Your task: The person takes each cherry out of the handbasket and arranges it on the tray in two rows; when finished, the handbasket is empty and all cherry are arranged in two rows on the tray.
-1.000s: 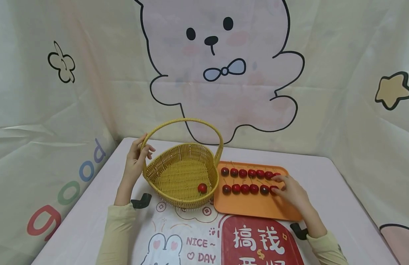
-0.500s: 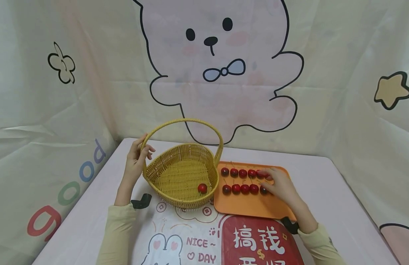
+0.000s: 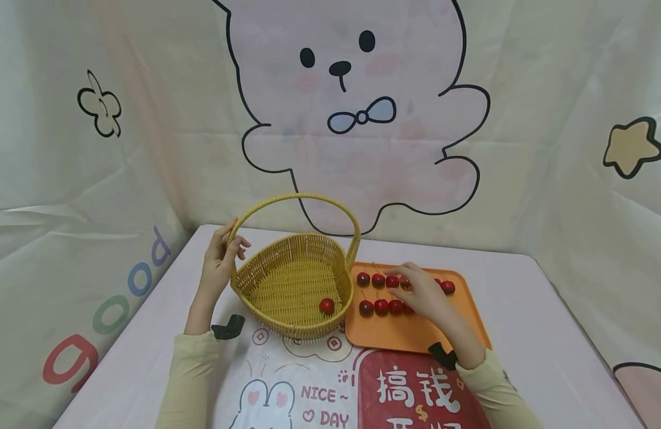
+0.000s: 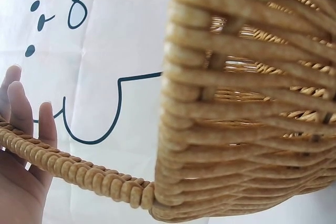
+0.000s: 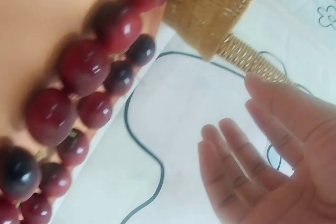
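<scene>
My left hand (image 3: 218, 256) holds the left side of the handle of a yellow woven basket (image 3: 261, 292); in the left wrist view the fingers (image 4: 21, 108) stand behind the handle (image 4: 79, 174). One red cherry-like fruit (image 3: 326, 306) lies inside, near the basket's right front. To the right, two rows of dark red cherries (image 3: 381, 307) lie on an orange tray (image 3: 395, 336). Over the middle of these rows hovers my right hand (image 3: 424, 295), hiding some cherries. In the right wrist view its fingers (image 5: 226, 166) are extended, with nothing between them, apart from the cherries (image 5: 84, 66).
The basket's right side stands against the tray's left edge. Under both lies a table (image 3: 523, 310) with a printed cover, its red patch (image 3: 405, 381) in front of the tray. A cloth backdrop (image 3: 212, 149) with a bear drawing rises behind.
My right hand has moved left along the cherry rows, from the tray's right end to the middle, uncovering cherries at the right. My left hand and the basket have stayed in place.
</scene>
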Motion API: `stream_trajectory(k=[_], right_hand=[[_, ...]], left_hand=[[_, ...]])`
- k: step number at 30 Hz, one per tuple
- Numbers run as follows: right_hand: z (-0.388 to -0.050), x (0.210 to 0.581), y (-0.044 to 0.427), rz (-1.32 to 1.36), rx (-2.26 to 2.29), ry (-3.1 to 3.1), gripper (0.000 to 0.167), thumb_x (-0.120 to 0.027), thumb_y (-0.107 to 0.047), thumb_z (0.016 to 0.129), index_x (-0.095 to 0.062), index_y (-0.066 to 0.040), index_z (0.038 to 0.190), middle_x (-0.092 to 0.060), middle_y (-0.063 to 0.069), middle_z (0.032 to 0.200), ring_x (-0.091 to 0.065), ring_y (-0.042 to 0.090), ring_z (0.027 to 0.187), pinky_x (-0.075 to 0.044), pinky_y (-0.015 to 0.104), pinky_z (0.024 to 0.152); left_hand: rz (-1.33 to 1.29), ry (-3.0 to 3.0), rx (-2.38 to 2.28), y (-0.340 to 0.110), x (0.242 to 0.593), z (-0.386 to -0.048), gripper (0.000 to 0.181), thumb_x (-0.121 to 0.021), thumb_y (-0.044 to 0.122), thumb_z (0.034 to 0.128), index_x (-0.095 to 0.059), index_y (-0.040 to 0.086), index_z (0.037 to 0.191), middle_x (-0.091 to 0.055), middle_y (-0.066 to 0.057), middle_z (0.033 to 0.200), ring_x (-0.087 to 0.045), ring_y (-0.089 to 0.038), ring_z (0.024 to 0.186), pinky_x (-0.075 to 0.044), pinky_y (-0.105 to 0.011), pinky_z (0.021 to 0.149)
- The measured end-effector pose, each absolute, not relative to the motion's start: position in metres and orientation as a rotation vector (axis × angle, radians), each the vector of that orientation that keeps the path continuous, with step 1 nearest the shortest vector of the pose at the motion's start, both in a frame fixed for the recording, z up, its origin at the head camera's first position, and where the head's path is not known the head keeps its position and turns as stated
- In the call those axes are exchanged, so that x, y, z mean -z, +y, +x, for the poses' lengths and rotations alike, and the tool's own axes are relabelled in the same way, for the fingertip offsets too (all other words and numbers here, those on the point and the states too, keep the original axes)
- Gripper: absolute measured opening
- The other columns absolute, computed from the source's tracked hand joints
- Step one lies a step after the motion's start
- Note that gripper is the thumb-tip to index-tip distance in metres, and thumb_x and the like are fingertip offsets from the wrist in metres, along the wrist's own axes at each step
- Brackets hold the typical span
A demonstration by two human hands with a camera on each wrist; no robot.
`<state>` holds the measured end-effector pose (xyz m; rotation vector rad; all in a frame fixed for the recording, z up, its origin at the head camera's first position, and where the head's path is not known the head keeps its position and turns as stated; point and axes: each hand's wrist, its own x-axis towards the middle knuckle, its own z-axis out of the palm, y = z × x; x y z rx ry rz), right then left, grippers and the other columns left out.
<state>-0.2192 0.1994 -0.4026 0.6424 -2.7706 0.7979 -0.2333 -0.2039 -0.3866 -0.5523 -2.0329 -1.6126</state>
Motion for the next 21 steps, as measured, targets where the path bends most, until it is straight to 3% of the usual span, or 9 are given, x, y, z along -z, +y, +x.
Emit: stream_trajectory(k=[10,16,18,21], right_hand=[[-0.221,0.398,0.162,0.803,-0.834,-2.783,0.032,-0.072,-0.017,0.081,-0.064,-0.013,0.113,-0.058,0.003,0.102,-0.057,0.018,0.088,-0.050,0.039,0.075],[-0.224,0.397,0.143,0.957,-0.842,-2.780,0.034,-0.071,-0.013,0.082,-0.063,-0.010,0.114,-0.059,0.008,0.114,-0.058,0.026,0.101,-0.049,0.044,0.084],[-0.226,0.397,0.136,1.009,-0.813,-2.775,0.034,-0.071,-0.016,0.082,-0.063,-0.009,0.114,-0.059,0.009,0.118,-0.056,0.027,0.108,-0.047,0.044,0.089],[-0.228,0.397,0.127,1.091,-0.785,-2.770,0.034,-0.071,-0.019,0.082,-0.064,-0.009,0.114,-0.060,0.007,0.118,-0.054,0.025,0.111,-0.046,0.042,0.092]], left_hand=[[-0.541,-2.025,1.615,-0.203,0.386,-0.233,0.042,-0.042,0.001,0.0971,-0.037,0.007,0.138,-0.058,0.014,0.085,-0.051,-0.015,0.067,-0.044,-0.016,0.063],[-0.544,-2.020,1.621,-0.203,0.386,-0.232,0.042,-0.042,0.001,0.0968,-0.037,0.006,0.138,-0.060,-0.003,0.085,-0.052,-0.019,0.067,-0.044,-0.017,0.063],[-0.555,-2.024,1.615,-0.204,0.386,-0.232,0.042,-0.042,0.000,0.0968,-0.037,0.005,0.138,-0.060,-0.001,0.085,-0.051,-0.020,0.067,-0.044,-0.016,0.062],[-0.567,-2.024,1.610,-0.204,0.386,-0.233,0.042,-0.041,0.000,0.0969,-0.036,0.006,0.138,-0.059,0.013,0.086,-0.051,-0.019,0.067,-0.044,-0.016,0.062]])
